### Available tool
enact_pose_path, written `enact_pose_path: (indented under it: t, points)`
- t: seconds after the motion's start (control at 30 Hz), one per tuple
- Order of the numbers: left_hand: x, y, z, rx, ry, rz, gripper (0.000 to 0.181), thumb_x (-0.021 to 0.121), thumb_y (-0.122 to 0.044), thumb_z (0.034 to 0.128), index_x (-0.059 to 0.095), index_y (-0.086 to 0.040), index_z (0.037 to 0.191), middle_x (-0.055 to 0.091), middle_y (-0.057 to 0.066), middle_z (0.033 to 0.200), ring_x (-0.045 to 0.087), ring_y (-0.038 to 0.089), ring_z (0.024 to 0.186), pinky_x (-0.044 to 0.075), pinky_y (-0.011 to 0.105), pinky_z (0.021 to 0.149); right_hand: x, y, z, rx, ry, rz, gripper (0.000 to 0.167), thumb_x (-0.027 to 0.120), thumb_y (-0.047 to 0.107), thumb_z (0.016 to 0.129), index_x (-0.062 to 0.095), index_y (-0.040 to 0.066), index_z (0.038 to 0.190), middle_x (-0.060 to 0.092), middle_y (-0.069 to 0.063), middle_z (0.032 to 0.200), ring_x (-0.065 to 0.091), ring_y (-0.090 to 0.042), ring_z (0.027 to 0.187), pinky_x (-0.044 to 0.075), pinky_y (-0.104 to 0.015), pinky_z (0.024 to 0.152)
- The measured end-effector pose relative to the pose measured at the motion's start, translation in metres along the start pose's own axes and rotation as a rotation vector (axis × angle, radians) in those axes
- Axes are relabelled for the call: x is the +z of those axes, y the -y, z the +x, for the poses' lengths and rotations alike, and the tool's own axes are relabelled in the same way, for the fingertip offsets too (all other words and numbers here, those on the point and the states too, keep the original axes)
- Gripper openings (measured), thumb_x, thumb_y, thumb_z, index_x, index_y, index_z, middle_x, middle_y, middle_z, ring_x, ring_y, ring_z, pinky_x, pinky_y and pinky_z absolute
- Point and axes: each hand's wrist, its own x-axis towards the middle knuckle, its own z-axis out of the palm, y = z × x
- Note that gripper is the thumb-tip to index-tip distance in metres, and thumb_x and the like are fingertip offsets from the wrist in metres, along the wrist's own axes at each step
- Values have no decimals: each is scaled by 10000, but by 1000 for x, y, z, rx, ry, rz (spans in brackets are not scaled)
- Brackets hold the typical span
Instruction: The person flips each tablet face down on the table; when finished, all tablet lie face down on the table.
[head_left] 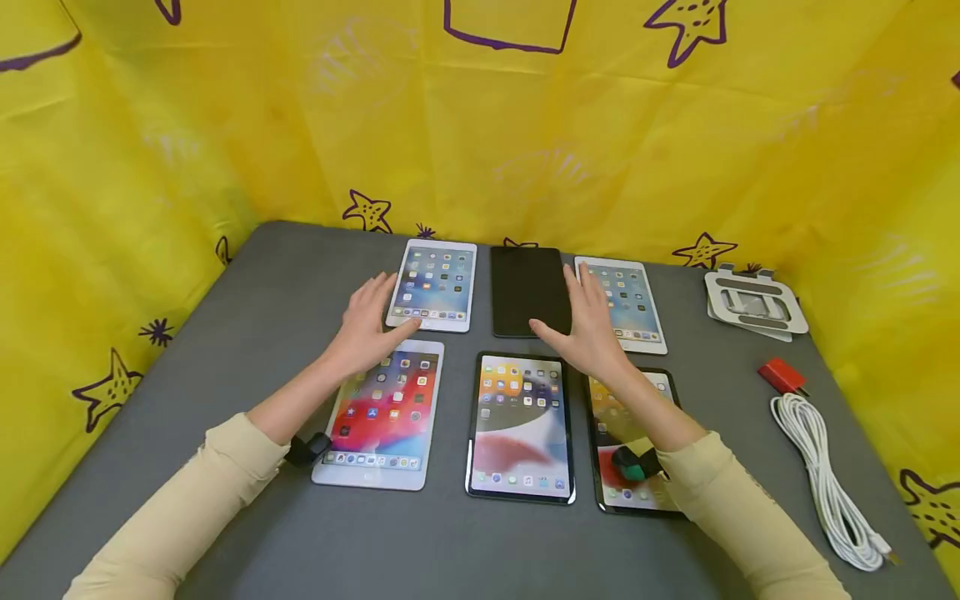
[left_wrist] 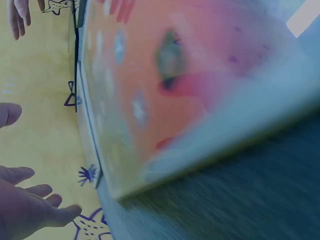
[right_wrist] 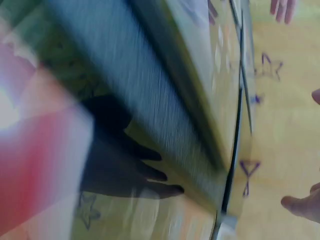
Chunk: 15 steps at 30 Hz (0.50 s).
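Six tablets lie in two rows on a grey table. In the head view my left hand (head_left: pixel 367 329), fingers spread, is over the left edge of the back-left white tablet (head_left: pixel 437 283), above the front-left white tablet (head_left: pixel 390 417). My right hand (head_left: pixel 588 325) is spread between the black, dark-screened tablet (head_left: pixel 525 292) and the back-right white tablet (head_left: pixel 630 304). A lit dark-framed tablet (head_left: pixel 521 425) lies front centre; another (head_left: pixel 630 417) is partly under my right forearm. Neither hand holds anything; whether they touch the tablets is unclear.
At the right of the table (head_left: pixel 247 375) lie a silver folding stand (head_left: pixel 756 302), a red plug adapter (head_left: pixel 782 376) and a coiled white cable (head_left: pixel 825 479). Yellow cloth (head_left: pixel 480 125) with purple stars hangs behind and at both sides.
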Motion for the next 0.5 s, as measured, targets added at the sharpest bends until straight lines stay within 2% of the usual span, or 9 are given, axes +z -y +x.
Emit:
enact_pose_path:
  t: [0.13,0.23,0.37,0.5]
  points:
    - [-7,10,-14,-52,28,-71,742,627,-351,926,295,-54,1520,266,188,1556,257,384,1408,283,616,1080,6,17,-5,-3,68,128,862,675,376,903,196,76,1554,98,-142,1615,99,-385,1460,157,-646,1112]
    - [-13,16,-23,-105,49,-111,688,618,-338,940,340,-49,1499,338,186,1518,370,378,1349,378,564,1041,12,29,-9,-3,123,203,776,670,321,915,267,90,1536,204,-129,1592,233,-352,1425,301,-565,1093]
    - [-24,23,-37,-188,88,-127,650,597,-340,956,364,-37,1483,395,196,1486,444,377,1298,404,540,1028,22,45,-15,22,215,338,678,673,233,922,352,94,1502,337,-116,1525,382,-325,1345,447,-452,1014]
    - [-36,32,-48,-260,138,-129,633,568,-360,971,379,-13,1466,446,215,1445,497,372,1250,424,528,1011,32,59,-21,100,328,480,602,657,196,934,408,90,1473,428,-93,1470,444,-303,1310,473,-428,984]
